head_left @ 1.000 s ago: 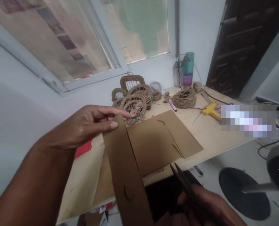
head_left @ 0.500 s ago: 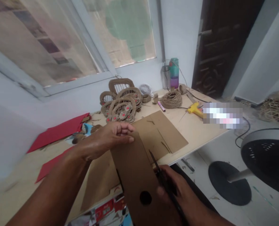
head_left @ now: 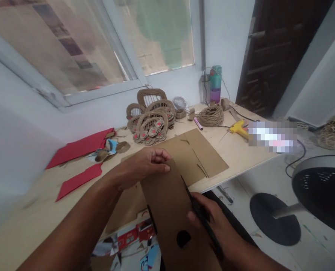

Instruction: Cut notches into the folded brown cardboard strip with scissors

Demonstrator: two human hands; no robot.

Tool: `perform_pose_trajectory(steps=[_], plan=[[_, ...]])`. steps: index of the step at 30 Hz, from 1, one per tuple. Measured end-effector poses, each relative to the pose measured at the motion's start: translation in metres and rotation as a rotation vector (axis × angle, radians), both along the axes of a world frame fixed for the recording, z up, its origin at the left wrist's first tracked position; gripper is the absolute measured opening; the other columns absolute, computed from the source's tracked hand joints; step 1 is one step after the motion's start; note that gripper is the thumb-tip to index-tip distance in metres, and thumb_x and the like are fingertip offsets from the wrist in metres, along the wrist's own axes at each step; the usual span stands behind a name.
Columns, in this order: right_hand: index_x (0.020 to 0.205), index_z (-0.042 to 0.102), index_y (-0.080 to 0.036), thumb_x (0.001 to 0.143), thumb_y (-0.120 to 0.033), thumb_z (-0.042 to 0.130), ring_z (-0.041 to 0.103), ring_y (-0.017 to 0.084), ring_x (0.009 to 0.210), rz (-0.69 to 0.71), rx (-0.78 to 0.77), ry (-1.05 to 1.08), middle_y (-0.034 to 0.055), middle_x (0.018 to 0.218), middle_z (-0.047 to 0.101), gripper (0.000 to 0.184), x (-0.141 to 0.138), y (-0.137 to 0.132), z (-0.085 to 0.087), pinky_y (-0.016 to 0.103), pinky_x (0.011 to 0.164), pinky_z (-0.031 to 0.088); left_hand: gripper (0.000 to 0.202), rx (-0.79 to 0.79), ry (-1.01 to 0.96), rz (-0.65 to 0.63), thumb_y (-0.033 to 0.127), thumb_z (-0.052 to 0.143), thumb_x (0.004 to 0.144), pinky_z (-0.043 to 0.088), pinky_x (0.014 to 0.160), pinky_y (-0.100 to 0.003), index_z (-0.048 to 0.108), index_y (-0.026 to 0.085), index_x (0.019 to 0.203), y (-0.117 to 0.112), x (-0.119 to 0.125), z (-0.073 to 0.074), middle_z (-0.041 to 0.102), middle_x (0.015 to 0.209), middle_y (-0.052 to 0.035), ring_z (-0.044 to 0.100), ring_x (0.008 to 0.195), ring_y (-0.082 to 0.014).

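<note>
A long brown cardboard piece with a dark round hole slants toward me over the table's front edge. My left hand pinches its far end between thumb and fingers. Along its right edge my right hand is closed round black-handled scissors, whose dark blades lie against the cardboard's edge and point away from me. A larger flat cardboard sheet lies on the table behind, with thin cut strips on it.
Woven rope pieces with flowers, a twine coil, a pink marker, a yellow glue gun and a teal-purple bottle stand at the back. Red sheets lie left. A black fan stands right.
The view has shifted slightly, so the table things sit further right. The scissors' blades have come closer to the cardboard's right edge. My left hand keeps its pinch on the far end.
</note>
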State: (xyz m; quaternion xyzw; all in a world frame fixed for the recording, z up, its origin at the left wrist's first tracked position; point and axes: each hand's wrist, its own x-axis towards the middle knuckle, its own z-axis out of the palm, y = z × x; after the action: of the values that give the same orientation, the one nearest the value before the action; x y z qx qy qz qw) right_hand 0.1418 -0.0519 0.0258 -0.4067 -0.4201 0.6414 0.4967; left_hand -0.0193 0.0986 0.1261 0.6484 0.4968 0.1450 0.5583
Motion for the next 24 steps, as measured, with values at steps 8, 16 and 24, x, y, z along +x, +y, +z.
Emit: perform_pose_trajectory(steps=[8,16,24], plan=[[0.114,0.062,-0.021,0.085,-0.025,0.060,0.057,0.021,0.091,-0.011,0.127,-0.159,0.0033,0.095,0.062,0.030,0.001,0.001,0.006,0.033,0.082,0.045,0.026,-0.025,-0.004,0.017,0.028,0.080,0.055,0.041,0.055,-0.022,0.062,0.018,0.071,-0.004,-0.003,0.000,0.065,0.066,0.0020,0.056,0.060,-0.0119],[0.106,0.064,-0.020,0.079,-0.022,0.062,0.055,0.019,0.080,-0.101,0.215,-0.580,0.0030,0.087,0.063,0.027,-0.002,0.002,0.005,0.029,0.073,0.044,0.023,-0.065,-0.051,0.025,0.027,0.079,0.059,0.043,0.056,-0.021,0.062,0.020,0.072,-0.003,-0.014,-0.007,0.065,0.068,0.0029,0.057,0.062,-0.0109],[0.086,0.067,-0.018,0.080,-0.022,0.059,0.057,0.018,0.078,-0.092,0.239,-0.462,0.0007,0.077,0.063,0.011,-0.005,0.004,0.008,0.026,0.070,0.044,0.026,-0.037,-0.043,0.033,0.030,0.080,0.058,0.046,0.059,-0.024,0.063,0.020,0.075,-0.005,-0.016,-0.006,0.068,0.073,0.0004,0.061,0.065,-0.0133]])
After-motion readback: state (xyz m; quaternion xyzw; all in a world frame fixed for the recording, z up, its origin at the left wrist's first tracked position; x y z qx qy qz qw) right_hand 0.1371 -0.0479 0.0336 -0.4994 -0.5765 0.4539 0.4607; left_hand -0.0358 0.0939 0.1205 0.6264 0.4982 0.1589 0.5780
